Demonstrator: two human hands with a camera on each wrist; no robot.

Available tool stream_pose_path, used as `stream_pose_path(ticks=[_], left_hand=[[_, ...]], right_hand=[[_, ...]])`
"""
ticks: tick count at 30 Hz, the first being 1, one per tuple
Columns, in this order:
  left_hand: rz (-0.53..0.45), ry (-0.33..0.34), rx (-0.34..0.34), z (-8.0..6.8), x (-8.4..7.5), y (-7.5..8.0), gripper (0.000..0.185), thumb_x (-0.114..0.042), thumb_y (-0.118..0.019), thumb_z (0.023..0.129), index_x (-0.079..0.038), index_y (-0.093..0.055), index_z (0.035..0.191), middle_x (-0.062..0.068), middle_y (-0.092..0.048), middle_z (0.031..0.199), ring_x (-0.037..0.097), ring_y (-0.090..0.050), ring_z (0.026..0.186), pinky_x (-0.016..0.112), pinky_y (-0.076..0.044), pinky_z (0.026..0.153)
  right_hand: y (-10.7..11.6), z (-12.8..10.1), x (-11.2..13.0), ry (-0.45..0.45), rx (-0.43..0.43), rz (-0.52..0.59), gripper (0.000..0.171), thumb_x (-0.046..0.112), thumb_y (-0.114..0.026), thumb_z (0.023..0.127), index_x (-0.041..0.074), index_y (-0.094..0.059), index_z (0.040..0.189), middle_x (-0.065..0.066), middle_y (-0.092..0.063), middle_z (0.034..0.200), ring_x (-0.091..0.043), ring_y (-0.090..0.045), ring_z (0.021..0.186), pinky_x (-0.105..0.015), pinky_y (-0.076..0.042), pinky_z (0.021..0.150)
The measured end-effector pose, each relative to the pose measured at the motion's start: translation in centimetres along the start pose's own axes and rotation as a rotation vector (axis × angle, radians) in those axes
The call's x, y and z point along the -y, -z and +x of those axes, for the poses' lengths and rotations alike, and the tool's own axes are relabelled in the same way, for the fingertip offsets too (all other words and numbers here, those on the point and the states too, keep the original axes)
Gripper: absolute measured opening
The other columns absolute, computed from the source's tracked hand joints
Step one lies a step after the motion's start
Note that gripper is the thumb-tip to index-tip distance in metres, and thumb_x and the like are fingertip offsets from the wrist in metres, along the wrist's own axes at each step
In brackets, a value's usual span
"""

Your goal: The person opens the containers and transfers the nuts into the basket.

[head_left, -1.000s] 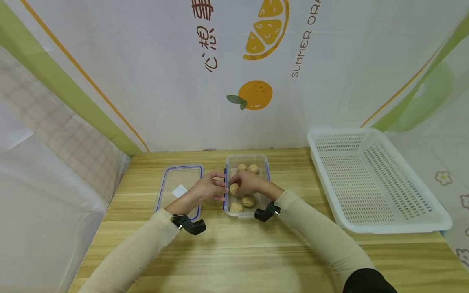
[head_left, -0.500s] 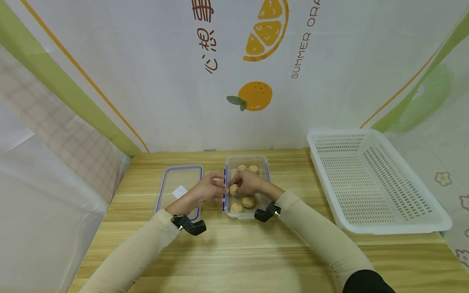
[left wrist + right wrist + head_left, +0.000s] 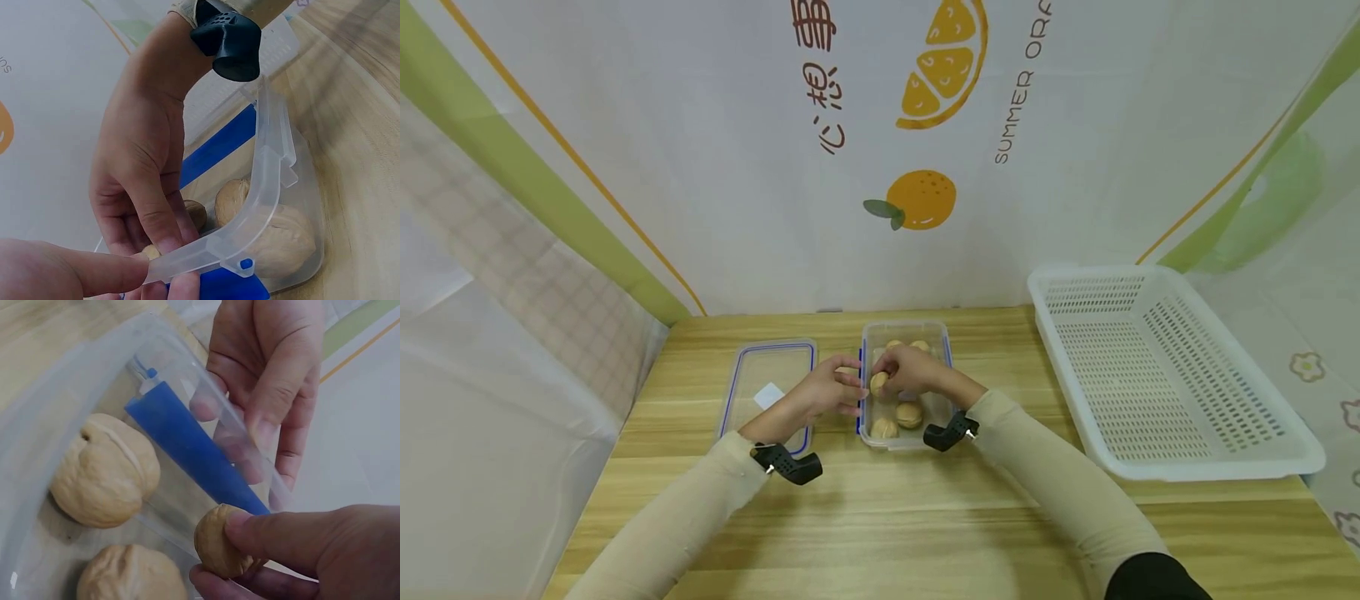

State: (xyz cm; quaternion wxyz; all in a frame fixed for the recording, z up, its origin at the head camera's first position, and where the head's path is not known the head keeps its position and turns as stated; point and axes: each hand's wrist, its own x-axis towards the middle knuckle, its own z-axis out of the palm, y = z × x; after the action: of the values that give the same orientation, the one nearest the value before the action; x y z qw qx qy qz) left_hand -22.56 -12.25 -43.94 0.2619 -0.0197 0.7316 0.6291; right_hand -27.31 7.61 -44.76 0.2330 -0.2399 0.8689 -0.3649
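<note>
A clear plastic box (image 3: pixel 937 425) with blue side clips holds several walnuts. Inside it my right hand (image 3: pixel 908 369) pinches one walnut (image 3: pixel 220 542) between thumb and fingers, near the left wall. My left hand (image 3: pixel 829 390) grips that left wall, thumb at the rim and fingers by the blue clip (image 3: pixel 194 447). Two walnuts, a front one (image 3: pixel 884 427) and one beside it (image 3: pixel 909 414), lie at the near end. Two more at the far end are partly covered by my right hand in the head view.
A clear lid (image 3: pixel 767 358) with a blue seal and a white label lies on the wooden table (image 3: pixel 880 525), left of the box, partly under my left hand. To the right stands a large white perforated basket (image 3: pixel 1120 392). A printed curtain (image 3: pixel 760 225) hangs behind the table.
My right hand and the pinched walnut have risen slightly and shifted a little toward the far end of the box. The left hand stays at the wall.
</note>
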Motion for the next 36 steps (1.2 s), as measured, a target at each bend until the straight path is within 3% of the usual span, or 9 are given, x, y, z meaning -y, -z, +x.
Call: stream_pose_path(ticks=[10,27,36], left_hand=[[0.006,0.003,0.016,0.2,0.1,0.2,0.056,0.007,-0.063,0.097,0.005,-0.037,0.146,0.014,-0.053,0.108,0.022,-0.063,0.091,0.042,-0.064,0.083],[-0.022,-0.004,0.018,0.4,0.2,0.2,0.056,0.008,-0.063,0.096,0.004,-0.037,0.146,0.014,-0.053,0.109,0.021,-0.062,0.088,0.035,-0.064,0.076],[-0.010,0.002,0.017,0.1,0.3,0.2,0.056,0.007,-0.063,0.096,0.004,-0.037,0.146,0.015,-0.053,0.111,0.022,-0.063,0.090,0.043,-0.063,0.084]], right_hand=[[1.7,-0.7,0.8,0.027,-0.024,0.021,0.032,0.005,-0.076,0.088,-0.001,-0.069,0.119,-0.010,-0.070,0.111,-0.022,-0.063,0.103,-0.030,-0.056,0.088],[5.1,-2.0,1.7,0.066,-0.065,0.072,0.038,0.014,-0.076,0.093,-0.001,-0.067,0.126,-0.012,-0.068,0.123,-0.030,-0.060,0.118,-0.043,-0.053,0.102],[7.6,-3.9,2.6,0.085,-0.088,0.083,0.040,0.013,-0.072,0.095,-0.002,-0.064,0.131,-0.018,-0.062,0.134,-0.036,-0.060,0.121,-0.046,-0.054,0.102]])
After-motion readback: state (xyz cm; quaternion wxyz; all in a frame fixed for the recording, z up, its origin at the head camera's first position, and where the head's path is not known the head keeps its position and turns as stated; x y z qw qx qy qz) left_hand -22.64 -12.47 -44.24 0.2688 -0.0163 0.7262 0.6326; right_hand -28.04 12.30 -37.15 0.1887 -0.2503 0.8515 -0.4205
